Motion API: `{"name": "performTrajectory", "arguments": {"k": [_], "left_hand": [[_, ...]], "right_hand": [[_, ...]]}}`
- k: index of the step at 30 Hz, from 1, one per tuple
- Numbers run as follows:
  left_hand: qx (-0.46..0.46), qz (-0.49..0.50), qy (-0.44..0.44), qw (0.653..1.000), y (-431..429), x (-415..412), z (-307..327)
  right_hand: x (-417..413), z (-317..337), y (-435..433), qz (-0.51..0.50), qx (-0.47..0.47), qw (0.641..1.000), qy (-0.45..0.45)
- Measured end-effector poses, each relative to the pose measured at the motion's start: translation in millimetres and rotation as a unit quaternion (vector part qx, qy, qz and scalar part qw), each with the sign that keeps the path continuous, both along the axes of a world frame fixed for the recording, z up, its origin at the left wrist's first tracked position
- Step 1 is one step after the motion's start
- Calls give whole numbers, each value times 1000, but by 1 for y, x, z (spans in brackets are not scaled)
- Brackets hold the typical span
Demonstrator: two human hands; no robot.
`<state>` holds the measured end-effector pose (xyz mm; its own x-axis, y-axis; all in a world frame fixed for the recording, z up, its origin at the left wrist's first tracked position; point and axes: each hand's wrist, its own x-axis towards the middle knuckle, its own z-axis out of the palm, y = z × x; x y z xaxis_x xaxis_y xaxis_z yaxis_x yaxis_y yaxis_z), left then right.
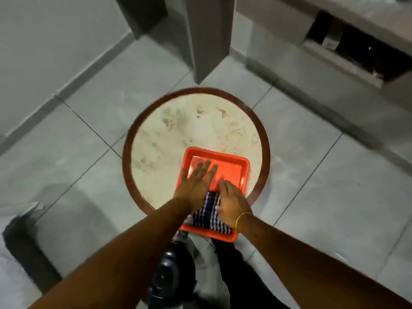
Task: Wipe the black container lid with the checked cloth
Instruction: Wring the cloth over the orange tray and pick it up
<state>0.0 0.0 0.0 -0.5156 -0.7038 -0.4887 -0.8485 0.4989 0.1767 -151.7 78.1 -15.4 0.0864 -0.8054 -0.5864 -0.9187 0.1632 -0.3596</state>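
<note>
A dark blue and white checked cloth (208,216) lies in the near end of an orange tray (242,172) on a round table. My right hand (231,202) presses down on the cloth's right side, fingers curled over it. My left hand (197,182) lies flat across the tray's left rim and floor, fingers spread, holding nothing. A dark rounded object (170,273) sits low beneath the tray's near edge. It is too blurred to tell whether it is the black container lid.
The round table (178,130) has a pale marbled top and a brown rim, and the tray overhangs its near edge. Grey floor tiles surround it. A grey pillar (207,36) stands behind, a low ledge (334,70) at the right, and a dark blurred object (24,248) at the lower left.
</note>
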Motion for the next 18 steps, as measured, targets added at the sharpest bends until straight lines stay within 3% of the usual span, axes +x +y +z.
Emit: {"name": "performTrajectory", "arguments": {"k": [2,8,14,18], "left_hand": [[67,-4,-34,997,13,-7,-32],[1,-40,-70,997,36,0,-73],[36,-90,-85,992,15,7,-63],[33,-60,-5,998,4,26,-38]], "right_hand": [[4,-26,7,25,1,1000,19],[17,-52,11,36,-21,996,83],[15,-46,-16,61,67,996,18],[12,-16,-47,70,88,993,-34]]}}
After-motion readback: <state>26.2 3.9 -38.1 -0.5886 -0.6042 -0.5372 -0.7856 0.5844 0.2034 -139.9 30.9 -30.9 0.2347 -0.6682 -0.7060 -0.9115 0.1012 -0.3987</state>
